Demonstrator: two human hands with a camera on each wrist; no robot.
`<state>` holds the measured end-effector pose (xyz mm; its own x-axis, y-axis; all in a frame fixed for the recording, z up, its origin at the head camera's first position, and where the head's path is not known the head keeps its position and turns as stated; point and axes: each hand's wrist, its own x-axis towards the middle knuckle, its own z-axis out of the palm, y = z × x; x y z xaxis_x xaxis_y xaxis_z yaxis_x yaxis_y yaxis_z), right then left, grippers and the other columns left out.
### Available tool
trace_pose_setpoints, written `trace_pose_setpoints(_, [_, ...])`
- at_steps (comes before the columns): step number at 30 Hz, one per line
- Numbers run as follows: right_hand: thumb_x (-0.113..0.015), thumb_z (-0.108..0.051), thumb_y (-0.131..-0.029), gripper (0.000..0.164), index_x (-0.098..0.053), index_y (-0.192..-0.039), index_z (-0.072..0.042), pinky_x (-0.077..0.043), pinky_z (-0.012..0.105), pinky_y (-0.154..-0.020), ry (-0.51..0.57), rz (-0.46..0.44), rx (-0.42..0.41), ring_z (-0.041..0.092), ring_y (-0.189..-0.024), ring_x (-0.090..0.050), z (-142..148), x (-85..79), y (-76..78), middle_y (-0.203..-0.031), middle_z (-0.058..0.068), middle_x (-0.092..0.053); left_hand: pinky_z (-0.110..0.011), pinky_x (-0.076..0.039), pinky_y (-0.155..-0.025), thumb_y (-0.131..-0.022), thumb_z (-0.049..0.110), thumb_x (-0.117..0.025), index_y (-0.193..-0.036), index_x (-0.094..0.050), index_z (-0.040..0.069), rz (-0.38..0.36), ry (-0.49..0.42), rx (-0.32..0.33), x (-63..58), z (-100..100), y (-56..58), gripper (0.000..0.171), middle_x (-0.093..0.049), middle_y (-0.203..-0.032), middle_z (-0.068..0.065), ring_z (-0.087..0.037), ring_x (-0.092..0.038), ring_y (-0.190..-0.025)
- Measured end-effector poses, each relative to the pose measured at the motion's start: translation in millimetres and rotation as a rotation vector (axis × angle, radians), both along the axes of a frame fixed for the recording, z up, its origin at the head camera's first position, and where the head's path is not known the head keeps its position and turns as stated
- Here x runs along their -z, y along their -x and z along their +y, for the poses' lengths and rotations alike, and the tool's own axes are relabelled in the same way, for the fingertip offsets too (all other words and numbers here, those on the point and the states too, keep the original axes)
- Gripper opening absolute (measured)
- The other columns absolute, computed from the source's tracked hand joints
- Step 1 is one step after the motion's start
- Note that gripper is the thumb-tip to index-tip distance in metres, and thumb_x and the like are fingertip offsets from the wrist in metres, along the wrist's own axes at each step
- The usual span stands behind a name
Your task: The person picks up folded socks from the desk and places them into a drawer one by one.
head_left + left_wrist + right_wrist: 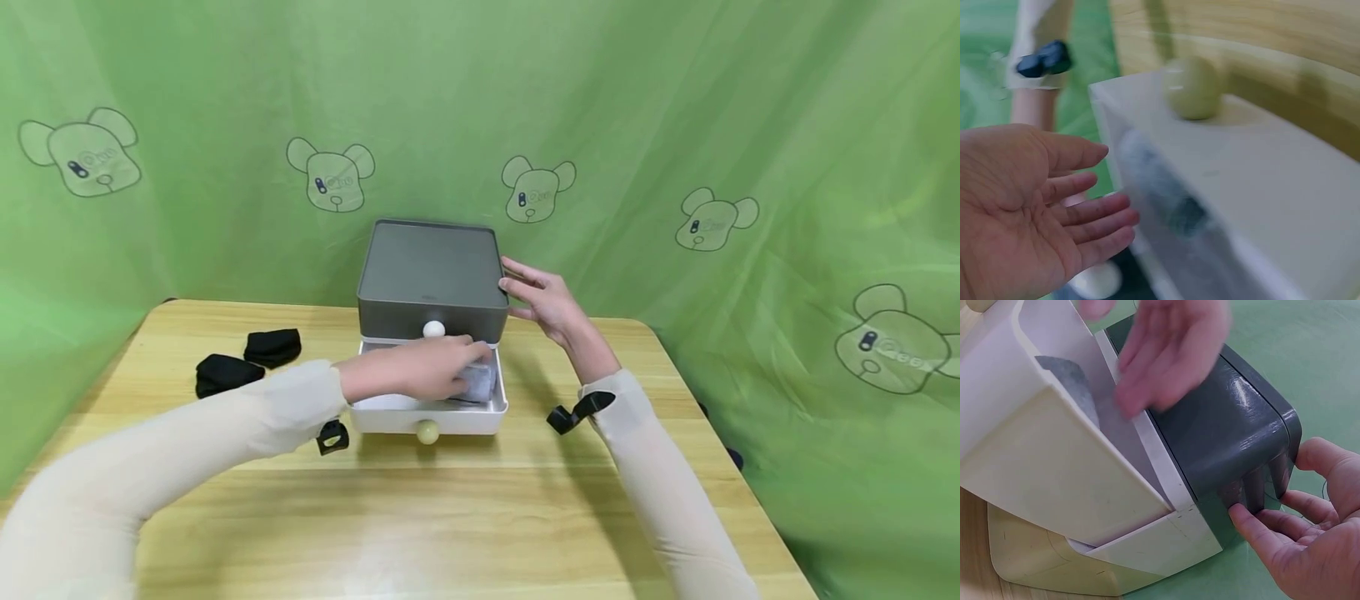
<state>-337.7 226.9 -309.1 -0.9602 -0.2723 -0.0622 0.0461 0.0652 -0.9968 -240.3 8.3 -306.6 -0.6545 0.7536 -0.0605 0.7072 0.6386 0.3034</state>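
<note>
Boxy plastic cabinet top (435,267) was dark grey, round upper knob (433,330) white | shallow plastic drawer (468,422) was white, round lower knob (427,432) yellow-green | hanging cloth backdrop (637,92) was green with bear-head outlines (330,179)

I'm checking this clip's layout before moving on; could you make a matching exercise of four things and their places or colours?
1. Left hand
2. Right hand
3. Lower knob
4. Black cloths

A. Pale yellow-green
B. On the table, left of the dark box
C. Over the open drawer
D. Touching the side of the dark box

Pairs: 1-C, 2-D, 3-A, 4-B
</note>
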Motion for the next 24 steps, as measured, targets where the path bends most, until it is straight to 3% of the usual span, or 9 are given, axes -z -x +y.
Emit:
trace_pose_setpoints(5, [-0.063,-0.013,-0.101,0.057,-0.044,-0.154,-0.017,-0.052,0.043,-0.109,-0.002,0.002,0.011,0.032,-0.143,-0.048,0.1,0.5,1.2,-0.165,0.011,-0.035,-0.040,-0.054,-0.104,-0.102,0.013,-0.060,-0.141,-0.053,0.007,-0.052,-0.125,0.024,-28.2,-14.9,-5.8,0.041,-0.067,-0.130,-0.013,-0.025,-0.064,-0.122])
trace_pose_setpoints(9, [-0.063,-0.013,-0.101,0.058,-0.043,-0.154,-0.017,-0.051,0.043,-0.110,-0.008,-0.003,0.008,0.032,-0.144,-0.046,-0.4,1.0,1.8,-0.165,0.010,-0.034,-0.036,-0.058,-0.099,-0.101,0.014,-0.062,-0.135,-0.059,0.008,-0.057,-0.247,0.036,-48.3,-33.7,-12.4,0.035,-0.073,-0.116,-0.008,-0.021,-0.069,-0.111])
trace_pose_setpoints(13, [-0.063,-0.012,-0.101,0.058,-0.043,-0.155,-0.017,-0.049,0.045,-0.112,-0.009,-0.003,0.004,0.032,-0.145,-0.045,-0.4,1.1,1.8,-0.166,0.011,-0.032,-0.036,-0.060,-0.094,-0.099,0.013,-0.064,-0.128,-0.065,0.007,-0.037,-0.359,-0.001,-60.3,-55.3,-16.2,0.030,-0.075,-0.113,-0.007,-0.020,-0.072,-0.103])
trace_pose_setpoints(18, [-0.063,-0.012,-0.101,0.058,-0.043,-0.155,-0.017,-0.047,0.046,-0.114,-0.008,0.004,0.004,0.031,-0.147,-0.043,-0.1,1.0,2.8,-0.167,0.010,-0.031,-0.037,-0.061,-0.092,-0.099,0.015,-0.066,-0.124,-0.068,0.009,-0.010,-0.458,-0.088,-61.7,-88.4,-15.3,0.026,-0.075,-0.116,-0.007,-0.019,-0.072,-0.101])
trace_pose_setpoints(24, [-0.064,-0.013,-0.100,0.058,-0.044,-0.154,-0.019,-0.047,0.046,-0.114,-0.017,-0.003,0.011,0.030,-0.147,-0.042,0.2,1.7,2.4,-0.167,0.009,-0.030,-0.035,-0.058,-0.096,-0.101,0.019,-0.066,-0.121,-0.070,0.009,-0.009,-0.516,-0.246,-45.4,-133.5,-8.2,0.024,-0.076,-0.112,-0.005,-0.017,-0.071,-0.103])
